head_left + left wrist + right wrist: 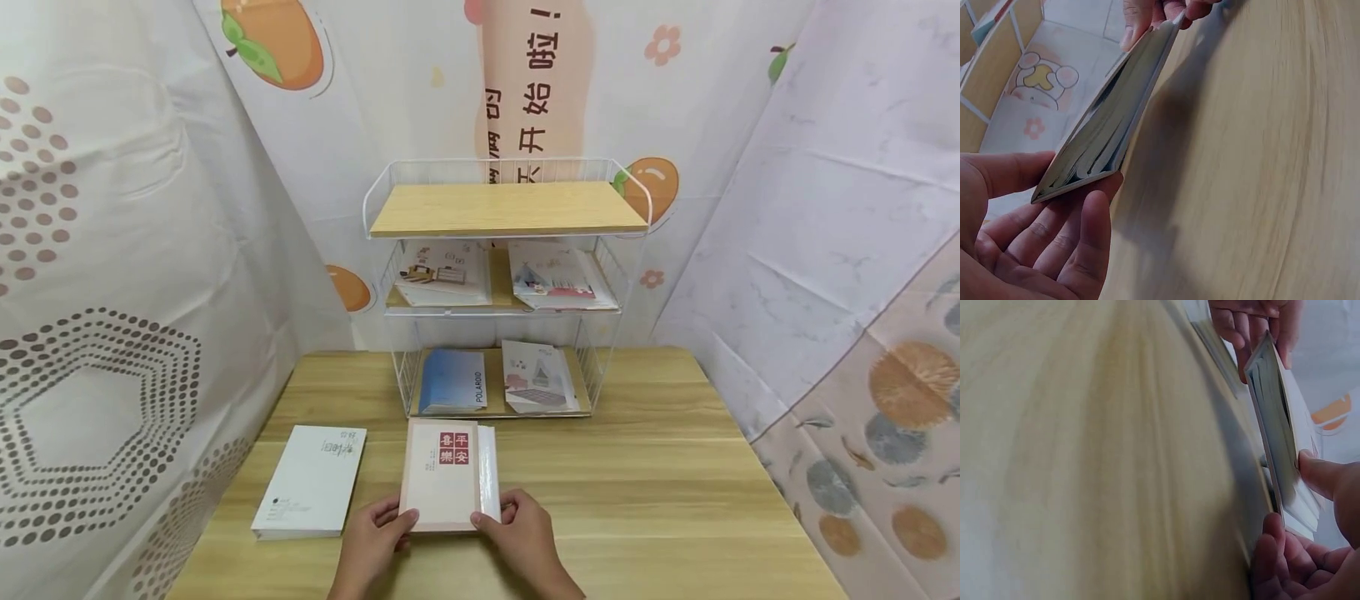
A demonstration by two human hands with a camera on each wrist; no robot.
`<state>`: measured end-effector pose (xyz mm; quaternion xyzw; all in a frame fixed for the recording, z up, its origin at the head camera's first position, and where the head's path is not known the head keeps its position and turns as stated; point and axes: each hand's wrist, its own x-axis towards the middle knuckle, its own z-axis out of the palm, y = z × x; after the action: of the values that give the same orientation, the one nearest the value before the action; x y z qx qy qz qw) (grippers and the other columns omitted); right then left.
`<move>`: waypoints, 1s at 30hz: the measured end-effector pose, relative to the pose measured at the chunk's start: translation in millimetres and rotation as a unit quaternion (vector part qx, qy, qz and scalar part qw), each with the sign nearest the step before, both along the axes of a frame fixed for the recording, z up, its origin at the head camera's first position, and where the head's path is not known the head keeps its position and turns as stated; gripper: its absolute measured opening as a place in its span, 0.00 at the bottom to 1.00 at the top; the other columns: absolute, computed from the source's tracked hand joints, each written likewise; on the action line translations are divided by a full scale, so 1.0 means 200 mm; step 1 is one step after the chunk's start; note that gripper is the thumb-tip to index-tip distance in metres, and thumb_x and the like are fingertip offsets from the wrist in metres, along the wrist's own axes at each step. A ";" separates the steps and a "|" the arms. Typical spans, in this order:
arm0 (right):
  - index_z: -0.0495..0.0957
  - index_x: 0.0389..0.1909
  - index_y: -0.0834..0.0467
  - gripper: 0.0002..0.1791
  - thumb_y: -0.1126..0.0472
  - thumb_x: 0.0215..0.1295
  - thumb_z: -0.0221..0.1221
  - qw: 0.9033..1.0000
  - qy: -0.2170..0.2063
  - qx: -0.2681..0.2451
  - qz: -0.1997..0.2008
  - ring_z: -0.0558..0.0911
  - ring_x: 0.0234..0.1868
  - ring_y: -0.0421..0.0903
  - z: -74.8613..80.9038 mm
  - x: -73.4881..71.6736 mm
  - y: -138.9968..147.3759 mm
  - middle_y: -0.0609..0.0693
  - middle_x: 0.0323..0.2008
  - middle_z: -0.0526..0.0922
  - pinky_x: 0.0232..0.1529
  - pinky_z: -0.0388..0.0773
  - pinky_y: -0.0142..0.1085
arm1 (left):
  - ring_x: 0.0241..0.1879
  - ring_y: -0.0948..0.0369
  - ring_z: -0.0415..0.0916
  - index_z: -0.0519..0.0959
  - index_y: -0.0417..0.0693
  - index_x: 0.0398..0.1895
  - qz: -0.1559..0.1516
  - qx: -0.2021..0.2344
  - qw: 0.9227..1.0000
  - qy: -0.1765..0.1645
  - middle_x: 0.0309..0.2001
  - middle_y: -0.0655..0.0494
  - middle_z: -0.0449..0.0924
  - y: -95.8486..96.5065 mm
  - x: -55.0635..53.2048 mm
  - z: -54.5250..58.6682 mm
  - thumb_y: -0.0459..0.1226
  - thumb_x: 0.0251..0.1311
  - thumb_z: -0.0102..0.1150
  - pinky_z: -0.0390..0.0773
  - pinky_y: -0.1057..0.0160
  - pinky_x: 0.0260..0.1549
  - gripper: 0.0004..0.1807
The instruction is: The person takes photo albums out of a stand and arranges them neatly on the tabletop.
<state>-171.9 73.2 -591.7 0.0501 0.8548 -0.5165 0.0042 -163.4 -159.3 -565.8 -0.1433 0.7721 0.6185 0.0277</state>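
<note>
Both hands hold a cream-covered book (pixel 442 487) with a red square of characters, in front of the shelf. My left hand (pixel 375 533) grips its near left corner, thumb on the cover and fingers underneath. At the near right, my right hand (pixel 527 537) pinches it the same way, beside a glossy white strip along the right side. In the left wrist view the book's loose pages (pixel 1100 134) show between the covers, tilted above the table. The right wrist view shows its page edges (pixel 1269 403) with a hand at each end.
A white book (pixel 311 483) lies on the table at the left. Behind stands a white wire shelf with a wooden top board (pixel 510 208). Booklets (pixel 450 275) lie on its middle tier; a blue POLAROID book (pixel 453 379) and pale booklets (pixel 542 377) lie below.
</note>
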 end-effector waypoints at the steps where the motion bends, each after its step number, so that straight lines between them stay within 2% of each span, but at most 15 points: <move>1: 0.78 0.36 0.58 0.29 0.40 0.41 0.72 1.000 0.002 0.005 0.002 0.72 0.19 0.36 -0.01 0.00 -0.01 0.44 0.20 0.76 0.19 0.69 0.28 | 0.29 0.56 0.82 0.76 0.29 0.51 0.002 -0.002 1.000 0.000 0.40 0.41 0.84 -0.01 0.00 -0.01 0.38 0.50 0.70 0.83 0.59 0.25 0.28; 7: 0.79 0.35 0.54 0.29 0.36 0.41 0.70 0.999 0.009 0.053 0.000 0.70 0.18 0.35 -0.02 -0.01 -0.04 0.40 0.19 0.75 0.19 0.66 0.28 | 0.33 0.58 0.83 0.76 0.30 0.52 0.012 -0.012 1.000 0.002 0.44 0.39 0.83 -0.04 -0.01 -0.04 0.39 0.51 0.69 0.82 0.59 0.25 0.28; 12: 0.78 0.33 0.46 0.27 0.30 0.41 0.66 0.994 0.000 0.108 -0.002 0.68 0.19 0.33 -0.03 0.01 -0.08 0.36 0.19 0.72 0.20 0.62 0.29 | 0.38 0.58 0.82 0.77 0.31 0.53 0.024 -0.022 0.999 -0.005 0.46 0.40 0.83 -0.07 0.00 -0.04 0.40 0.51 0.70 0.82 0.62 0.26 0.28; 16: 0.77 0.29 0.42 0.24 0.28 0.42 0.64 0.990 0.018 0.143 0.008 0.66 0.19 0.31 -0.04 0.02 -0.11 0.33 0.17 0.69 0.20 0.59 0.29 | 0.41 0.58 0.82 0.76 0.32 0.53 0.031 -0.038 0.999 -0.016 0.45 0.40 0.83 -0.11 0.00 -0.04 0.41 0.52 0.69 0.82 0.64 0.30 0.28; 25: 0.74 0.24 0.41 0.23 0.28 0.43 0.64 0.983 0.050 0.174 0.025 0.64 0.18 0.30 -0.07 0.00 -0.19 0.31 0.17 0.67 0.19 0.57 0.29 | 0.44 0.56 0.82 0.76 0.32 0.54 0.058 -0.066 0.996 -0.024 0.47 0.38 0.82 -0.18 0.00 -0.07 0.43 0.51 0.70 0.82 0.66 0.35 0.30; 30: 0.76 0.26 0.41 0.22 0.28 0.43 0.64 0.982 0.059 0.177 0.028 0.65 0.17 0.29 -0.07 -0.02 -0.23 0.29 0.17 0.67 0.18 0.58 0.29 | 0.47 0.52 0.81 0.76 0.30 0.54 0.057 -0.097 0.993 -0.019 0.48 0.36 0.81 -0.22 0.01 -0.07 0.45 0.52 0.69 0.82 0.66 0.37 0.32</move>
<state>-175.1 27.3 -606.4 -0.0042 0.9325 -0.3588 -0.0407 -160.9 -203.6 -578.9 -0.2010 0.8184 0.5383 -0.0072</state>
